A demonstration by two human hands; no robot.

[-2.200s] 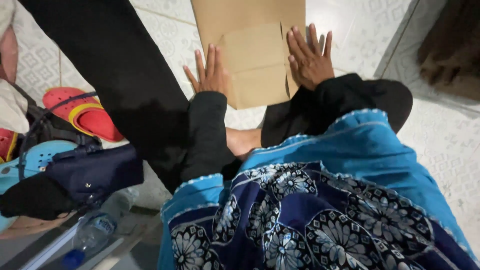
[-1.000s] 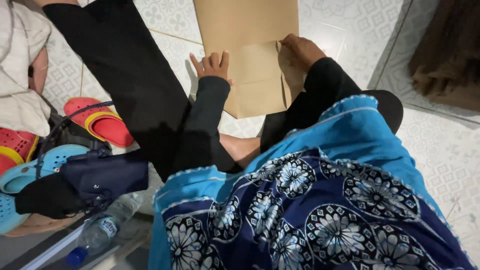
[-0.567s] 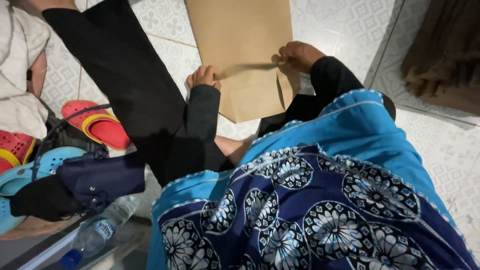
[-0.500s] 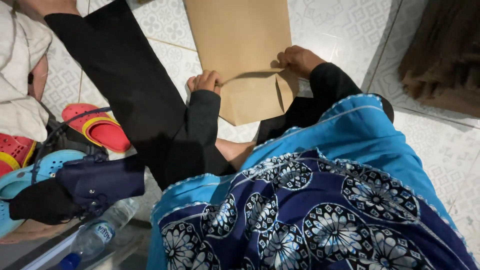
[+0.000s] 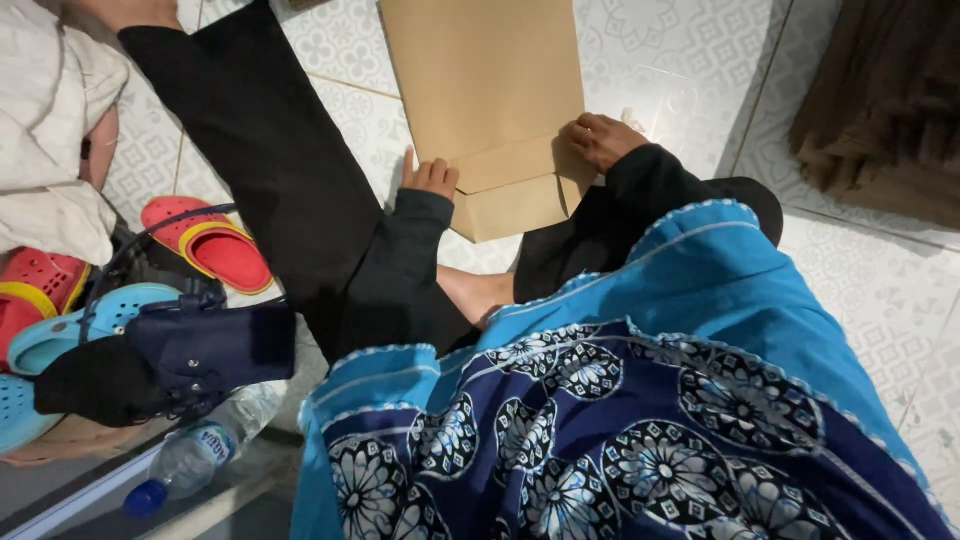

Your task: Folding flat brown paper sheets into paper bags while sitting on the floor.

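**Both hands on a folded brown paper sheet on the tiled floor**

A large flat sheet of brown kraft paper (image 5: pixel 480 90) lies on the patterned white floor tiles (image 5: pixel 680 60), straight ahead of the seated person. Its near end is folded back over itself into a narrow flap (image 5: pixel 515 190).

The left hand (image 5: pixel 430 177), in a black sleeve, rests at the flap's left corner, fingers curled and pressed against the paper's edge. The right hand (image 5: pixel 600 140), also black-sleeved, sits at the right end of the fold, fingers bent down onto the crease. Neither hand is spread wide; both are narrowed onto the paper.

The person's lap is covered by a blue cloth with dark floral panels (image 5: pixel 640 430), and a bare foot (image 5: pixel 478 295) shows beneath the sleeves.

To the left lie red and yellow clogs (image 5: pixel 205 240), a light blue clog (image 5: pixel 80 320), a dark navy bag (image 5: pixel 200 350) and a clear plastic water bottle with a blue cap (image 5: pixel 195 455). A brown cloth (image 5: pixel 880 100) lies at the upper right.
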